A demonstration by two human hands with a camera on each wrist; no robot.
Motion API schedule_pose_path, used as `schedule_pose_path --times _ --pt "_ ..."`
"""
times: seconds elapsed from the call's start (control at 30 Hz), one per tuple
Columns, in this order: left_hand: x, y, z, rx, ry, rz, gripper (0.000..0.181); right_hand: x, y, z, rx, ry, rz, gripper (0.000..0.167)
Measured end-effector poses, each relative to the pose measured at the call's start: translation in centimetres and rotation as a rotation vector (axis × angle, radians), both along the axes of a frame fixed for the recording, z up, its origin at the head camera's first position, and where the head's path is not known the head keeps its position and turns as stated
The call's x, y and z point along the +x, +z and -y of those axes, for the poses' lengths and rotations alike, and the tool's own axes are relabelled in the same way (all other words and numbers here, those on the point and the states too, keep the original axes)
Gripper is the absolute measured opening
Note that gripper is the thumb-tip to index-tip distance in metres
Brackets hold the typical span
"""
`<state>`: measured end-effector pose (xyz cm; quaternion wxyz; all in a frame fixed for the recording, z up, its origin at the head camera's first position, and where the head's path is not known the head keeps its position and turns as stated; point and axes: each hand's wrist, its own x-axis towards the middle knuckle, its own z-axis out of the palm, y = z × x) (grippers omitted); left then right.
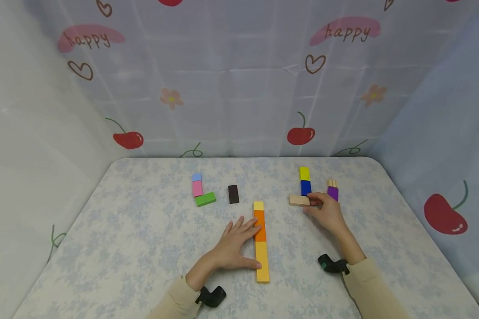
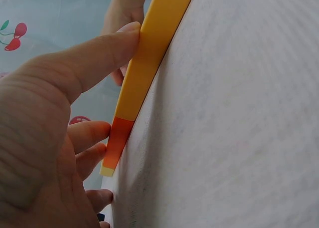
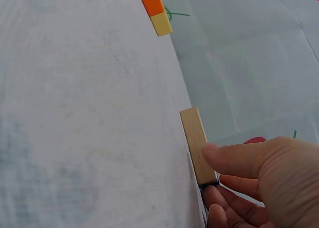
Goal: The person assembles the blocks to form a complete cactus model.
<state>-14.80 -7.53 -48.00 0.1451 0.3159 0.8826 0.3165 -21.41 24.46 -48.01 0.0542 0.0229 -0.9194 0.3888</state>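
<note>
Left hand [image 1: 232, 249] spread, touching orange block [image 1: 262, 235], right hand [image 1: 328, 215] pinching wooden block [image 1: 298, 200]

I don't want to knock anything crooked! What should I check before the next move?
1. Right hand holding the wooden block: ok.
2. Left hand touching the yellow block and orange block: ok.
3. Yellow and orange blocks lined up end to end: ok.
4. Wooden block touching the blue block: cannot tell.
5. Dark block away from both hands: ok.
6. Right hand not touching the purple block: cannot tell.
</note>
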Motion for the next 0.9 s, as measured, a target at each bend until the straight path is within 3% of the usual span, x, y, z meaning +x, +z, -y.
schedule_pose_path --times 0.43,0.9 --pt "0.0 0.0 -0.1 -0.011 0.014 0.003 0.095 -0.1 -0.7 -0.1 -0.001 0.02 -0.017 0.044" --pt "0.0 -0.1 -0.2 -0.018 0.02 0.01 0.096 -0.3 -1.2 -0.1 0.004 -0.019 -0.075 0.03"
